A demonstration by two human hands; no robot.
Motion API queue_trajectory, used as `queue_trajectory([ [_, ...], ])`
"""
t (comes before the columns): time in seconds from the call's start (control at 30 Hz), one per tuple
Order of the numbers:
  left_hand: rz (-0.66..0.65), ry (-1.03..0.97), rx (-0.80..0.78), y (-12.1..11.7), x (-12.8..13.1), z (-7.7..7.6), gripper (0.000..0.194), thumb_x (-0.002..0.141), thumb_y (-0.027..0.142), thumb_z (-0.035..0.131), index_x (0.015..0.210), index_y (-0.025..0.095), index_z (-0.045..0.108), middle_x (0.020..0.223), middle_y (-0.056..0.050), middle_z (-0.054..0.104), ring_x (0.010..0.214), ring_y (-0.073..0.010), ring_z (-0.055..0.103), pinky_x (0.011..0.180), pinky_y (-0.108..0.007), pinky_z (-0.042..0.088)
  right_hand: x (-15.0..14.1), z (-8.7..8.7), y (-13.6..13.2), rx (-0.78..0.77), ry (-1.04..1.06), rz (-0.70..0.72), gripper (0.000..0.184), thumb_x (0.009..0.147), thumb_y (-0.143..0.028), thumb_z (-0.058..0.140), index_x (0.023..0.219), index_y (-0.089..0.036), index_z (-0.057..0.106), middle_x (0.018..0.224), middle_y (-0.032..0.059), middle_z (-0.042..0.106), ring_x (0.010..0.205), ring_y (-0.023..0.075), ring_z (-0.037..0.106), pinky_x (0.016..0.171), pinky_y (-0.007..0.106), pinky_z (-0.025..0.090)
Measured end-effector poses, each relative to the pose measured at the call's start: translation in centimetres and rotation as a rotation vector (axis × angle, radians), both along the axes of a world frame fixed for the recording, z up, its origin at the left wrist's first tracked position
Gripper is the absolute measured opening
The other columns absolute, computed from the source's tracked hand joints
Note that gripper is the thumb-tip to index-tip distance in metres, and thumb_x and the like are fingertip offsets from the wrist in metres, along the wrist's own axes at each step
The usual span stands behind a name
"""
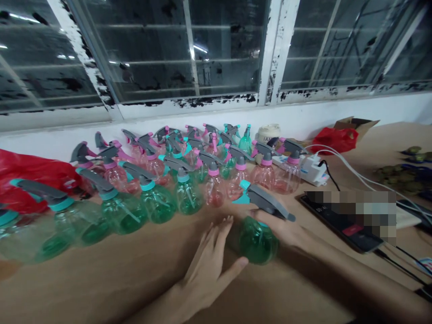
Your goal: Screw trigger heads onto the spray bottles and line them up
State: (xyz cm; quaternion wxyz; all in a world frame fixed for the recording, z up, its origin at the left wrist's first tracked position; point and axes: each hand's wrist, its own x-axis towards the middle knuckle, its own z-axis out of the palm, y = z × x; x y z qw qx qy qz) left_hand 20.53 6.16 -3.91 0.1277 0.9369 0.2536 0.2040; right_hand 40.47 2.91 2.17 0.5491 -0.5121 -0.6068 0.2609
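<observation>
A green spray bottle (258,243) with a grey and turquoise trigger head stands at the front of the table. My right hand (275,225) is wrapped round its neck from the right, just under the trigger head. Palm toward the bottle, my left hand (212,265) is beside it on the left, fingers stretched out and thumb apart. The thumb tip comes close to the bottle's lower side; whether it touches I cannot tell. Behind my hands, several green spray bottles (189,198) and pink spray bottles (215,191) stand in rows.
A phone (340,222) with cables lies to the right. A white power strip (313,170) sits behind it. Red plastic bags lie at left (37,175) and back right (334,139), beside a cardboard box (357,122). Windows line the wall behind.
</observation>
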Motion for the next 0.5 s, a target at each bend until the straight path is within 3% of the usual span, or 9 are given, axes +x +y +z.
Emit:
queue_trajectory([
  [0.2, 0.031, 0.15, 0.069, 1.5, -1.9, -0.4, 0.059, 0.092, 0.044, 0.048, 0.142, 0.02, 0.026, 0.147, -0.011, 0.033, 0.135, -0.0285, 0.029, 0.107, -0.053, 0.028, 0.7, 0.0, -0.5, -0.099, 0.027, -0.056, 0.013, 0.068, -0.026, 0.055, 0.062, -0.023, 0.044, 0.053, -0.0061, 0.043, 0.047, 0.0114, 0.04, 0.046, 0.025, 0.034],
  [0.5, 0.041, 0.23, 0.184, 1.9, -1.9, -1.3, 0.059, 0.09, 0.046, 0.049, 0.137, 0.014, 0.034, 0.146, -0.014, 0.035, 0.135, -0.0291, 0.03, 0.106, -0.052, 0.03, 0.5, 0.0, -0.6, -0.068, 0.05, -0.025, 0.011, 0.069, -0.022, 0.054, 0.068, -0.023, 0.043, 0.059, -0.0066, 0.037, 0.049, 0.0099, 0.035, 0.046, 0.023, 0.032],
])
